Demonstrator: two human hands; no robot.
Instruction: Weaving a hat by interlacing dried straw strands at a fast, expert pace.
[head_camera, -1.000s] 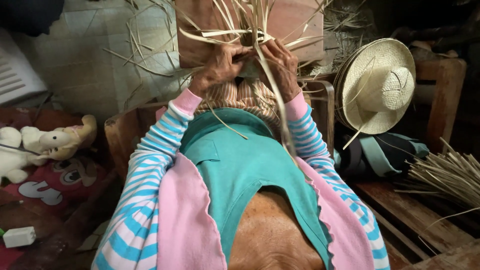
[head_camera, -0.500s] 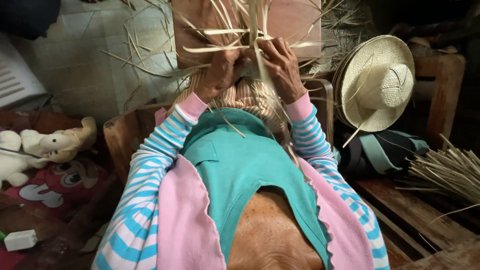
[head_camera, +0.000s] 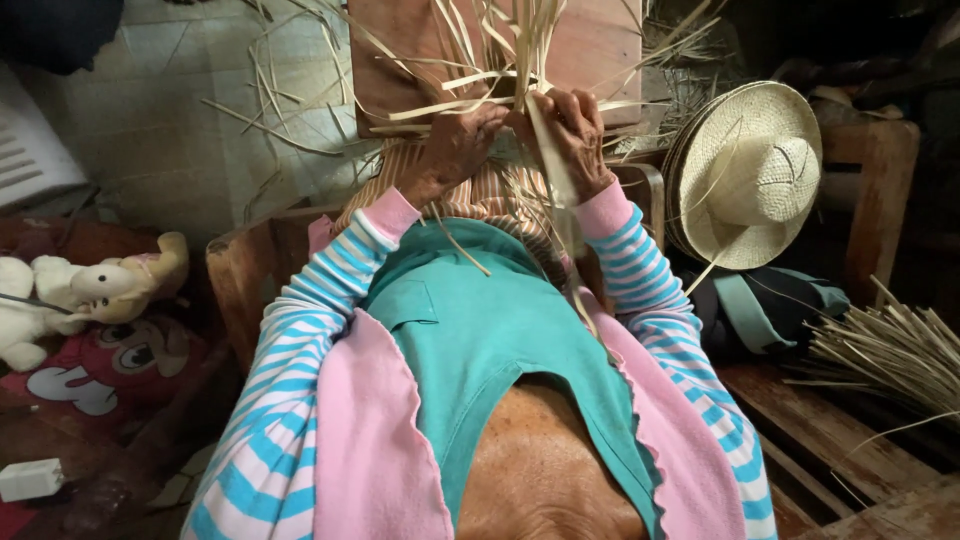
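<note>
Pale straw strips (head_camera: 500, 85) fan out at the far centre of the head view, over a reddish-brown wooden board (head_camera: 600, 45) that stands behind them. Your left hand (head_camera: 455, 150) and your right hand (head_camera: 570, 135) meet there, close together, each with its fingers clenched on the strips. The right hand pinches one broad strip that runs down toward you across the wrist. The woven part between the hands is mostly hidden by the fingers.

Below the hands, a striped cloth (head_camera: 500, 200) covers your lap, and a loose strip lies across the teal garment (head_camera: 480, 330). You sit on a wooden chair (head_camera: 245, 270); its frame shows at the left, just beside your striped sleeve.

Room, left side: a pale tiled floor (head_camera: 150, 120) lies at the far left, with stray straw scattered on it. Soft toys (head_camera: 95, 290) rest at the near left on a red printed cloth (head_camera: 110, 370). A small white box (head_camera: 30, 478) lies at the near left edge.

Room, right side: a finished straw hat (head_camera: 745, 175) leans on a wooden bench (head_camera: 870, 170). A dark bag (head_camera: 765, 310) lies just below the hat. A bundle of straw stalks (head_camera: 890, 350) rests on wooden slats (head_camera: 830, 440) at the near right.
</note>
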